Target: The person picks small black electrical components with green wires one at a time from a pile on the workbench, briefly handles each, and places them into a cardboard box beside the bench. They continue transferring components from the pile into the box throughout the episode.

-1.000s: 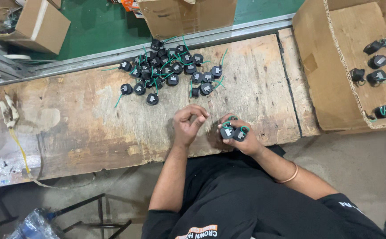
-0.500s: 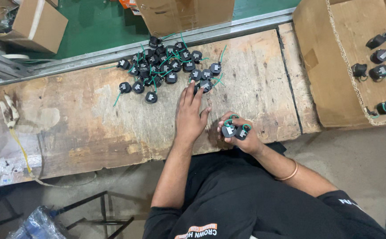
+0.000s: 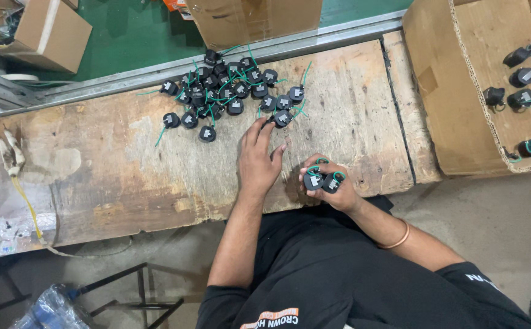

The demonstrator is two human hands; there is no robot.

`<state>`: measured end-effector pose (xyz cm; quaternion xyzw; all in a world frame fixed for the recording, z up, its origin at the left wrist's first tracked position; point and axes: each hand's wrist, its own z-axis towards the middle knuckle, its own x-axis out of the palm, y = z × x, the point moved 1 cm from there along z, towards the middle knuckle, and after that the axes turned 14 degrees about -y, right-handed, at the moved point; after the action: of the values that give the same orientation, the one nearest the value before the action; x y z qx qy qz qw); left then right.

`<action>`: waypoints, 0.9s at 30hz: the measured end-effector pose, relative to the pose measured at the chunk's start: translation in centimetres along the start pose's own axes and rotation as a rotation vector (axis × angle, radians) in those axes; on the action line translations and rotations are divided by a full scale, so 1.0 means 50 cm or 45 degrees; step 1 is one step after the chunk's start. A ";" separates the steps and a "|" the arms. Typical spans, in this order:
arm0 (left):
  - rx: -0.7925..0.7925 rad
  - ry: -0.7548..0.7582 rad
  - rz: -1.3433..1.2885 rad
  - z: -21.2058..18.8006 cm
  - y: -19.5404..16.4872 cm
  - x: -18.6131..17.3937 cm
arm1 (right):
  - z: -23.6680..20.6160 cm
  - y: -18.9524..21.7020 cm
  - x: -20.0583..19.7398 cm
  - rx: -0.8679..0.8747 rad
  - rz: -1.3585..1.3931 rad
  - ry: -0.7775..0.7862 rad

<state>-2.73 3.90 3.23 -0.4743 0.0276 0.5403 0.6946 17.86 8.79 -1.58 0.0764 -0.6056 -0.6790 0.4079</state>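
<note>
Right hand (image 3: 329,186) is closed around two small black parts (image 3: 321,181) with green leads, near the bench (image 3: 125,176) edge. Left hand (image 3: 258,155) lies open, fingers stretched, tips touching a part (image 3: 282,118) at the pile (image 3: 229,91). They look light and hard, probably a bit slick; I'd pinch the body, not the thin wire. More sit in the box (image 3: 460,109), far right.

A worn wooden desk (image 3: 125,176) stands on a grey concrete floor (image 3: 497,225). Beyond its metal rail (image 3: 113,82) lies green flooring (image 3: 131,36) with cardboard boxes (image 3: 52,33).
</note>
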 end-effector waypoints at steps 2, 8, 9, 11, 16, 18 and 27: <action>0.011 -0.005 -0.007 0.001 0.001 0.000 | 0.000 0.000 0.000 -0.007 0.010 0.004; 0.007 0.015 -0.001 -0.001 0.005 0.000 | -0.002 -0.004 -0.005 0.015 -0.019 0.004; 0.016 0.016 -0.002 -0.001 0.005 0.000 | -0.004 -0.007 -0.008 0.035 0.009 0.002; 0.035 0.020 -0.003 0.000 0.005 0.000 | -0.008 -0.014 -0.014 0.076 0.065 -0.004; 0.059 0.052 0.008 0.003 0.004 0.000 | -0.011 -0.042 -0.036 0.492 0.748 -0.119; 0.059 0.061 0.011 0.003 0.004 -0.001 | -0.010 -0.047 -0.045 0.532 0.895 -0.121; 0.081 0.051 0.014 0.004 0.002 -0.003 | -0.004 -0.035 -0.043 0.474 1.101 -0.107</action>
<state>-2.96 3.93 3.36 -0.4626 0.0612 0.5332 0.7056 18.59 9.90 -3.99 -0.1385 -0.7092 -0.3294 0.6077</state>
